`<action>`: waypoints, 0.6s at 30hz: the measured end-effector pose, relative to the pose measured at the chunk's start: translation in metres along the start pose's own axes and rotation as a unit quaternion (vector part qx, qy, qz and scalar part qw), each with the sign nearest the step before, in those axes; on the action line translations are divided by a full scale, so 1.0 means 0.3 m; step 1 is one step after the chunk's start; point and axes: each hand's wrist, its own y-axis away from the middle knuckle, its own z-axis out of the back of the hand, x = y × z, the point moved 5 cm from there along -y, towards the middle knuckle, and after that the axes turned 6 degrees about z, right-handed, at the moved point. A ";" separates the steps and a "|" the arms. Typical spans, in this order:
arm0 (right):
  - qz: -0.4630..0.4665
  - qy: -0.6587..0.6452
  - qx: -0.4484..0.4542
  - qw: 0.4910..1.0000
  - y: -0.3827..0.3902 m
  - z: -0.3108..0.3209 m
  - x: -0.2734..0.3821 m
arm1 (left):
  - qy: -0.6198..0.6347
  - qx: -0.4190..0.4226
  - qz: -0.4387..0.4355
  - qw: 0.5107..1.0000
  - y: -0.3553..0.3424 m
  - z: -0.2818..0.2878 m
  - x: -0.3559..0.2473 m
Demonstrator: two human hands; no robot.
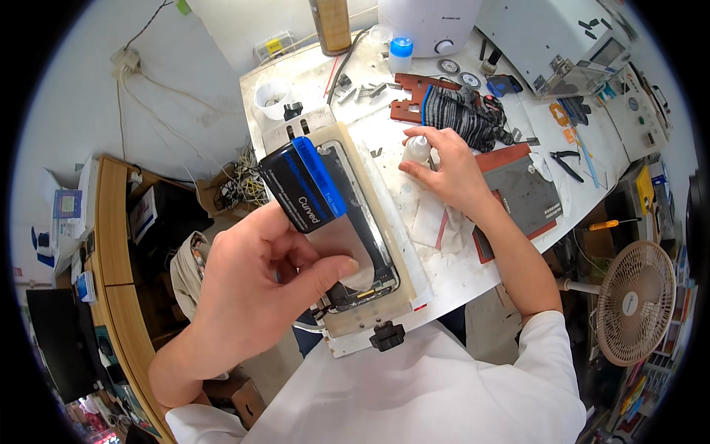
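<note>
My left hand [255, 274] is closed on a thin pry blade [296, 185] with a black and blue printed end and a bare, rounded grey end. The thumb presses on the bare part. Under the blade lies a device with a dark, opened body [379, 255], perhaps a phone, set in a cream holding fixture [405, 280] with a black knob [387, 336] at its near end. To the right, my right hand [452, 169] grips a small translucent dropper bottle [416, 150] between thumb and fingers, upright over the white table.
Beyond my right hand lie striped knitted gloves [458, 115] on a brown-red plate. A dark grey pad [521, 189], black cutters [568, 164] and a crumpled wipe [436, 222] are on the right. At the back stand a white cup [272, 100] and a blue-capped bottle [400, 55].
</note>
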 end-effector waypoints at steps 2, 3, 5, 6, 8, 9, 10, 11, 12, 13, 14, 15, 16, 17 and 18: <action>-0.001 0.000 0.002 1.000 0.001 0.002 0.002 | -0.009 0.005 0.007 1.000 -0.003 0.003 0.003; -0.001 0.000 0.003 1.000 0.001 0.004 0.003 | -0.016 0.012 0.015 1.000 -0.004 0.005 0.002; -0.004 -0.001 0.007 1.000 0.001 0.003 0.005 | -0.022 0.018 0.025 0.999 -0.005 0.006 0.004; -0.005 -0.001 0.009 1.000 0.001 0.003 0.006 | -0.021 0.019 0.025 0.999 -0.006 0.005 0.005; 0.021 0.001 0.000 1.000 -0.001 0.005 0.016 | -0.030 0.017 0.027 0.999 -0.006 0.006 0.005; 0.034 0.002 -0.005 0.999 -0.001 0.007 0.021 | -0.040 0.015 0.030 0.999 -0.005 0.006 0.002; 0.025 0.006 -0.001 1.000 -0.002 0.012 0.026 | -0.049 0.014 0.032 0.998 -0.005 0.005 0.002; 0.015 0.011 0.002 1.000 -0.004 0.023 0.038 | -0.050 0.014 0.030 0.998 -0.006 0.004 0.002; 0.006 0.016 0.006 1.000 -0.006 0.031 0.046 | -0.051 0.014 0.027 0.998 -0.006 0.003 0.003; -0.006 -0.005 0.005 1.000 -0.010 0.036 0.045 | -0.052 0.013 0.025 0.998 -0.006 0.002 0.002; -0.018 -0.025 0.004 1.000 -0.013 0.042 0.042 | -0.044 0.007 0.011 0.999 -0.007 0.000 -0.001; -0.029 -0.046 0.004 0.999 -0.015 0.047 0.039 | -0.036 0.001 -0.002 0.999 -0.009 -0.003 -0.004; -0.035 -0.065 -0.012 0.997 -0.015 0.057 0.038 | -0.027 -0.004 -0.015 1.000 -0.011 -0.003 -0.007; -0.041 -0.085 -0.027 0.995 -0.012 0.067 0.038 | -0.038 0.006 -0.002 0.999 -0.012 -0.004 -0.009; -0.047 -0.104 -0.043 0.993 -0.008 0.078 0.039 | -0.050 0.017 0.011 0.999 -0.010 -0.002 -0.017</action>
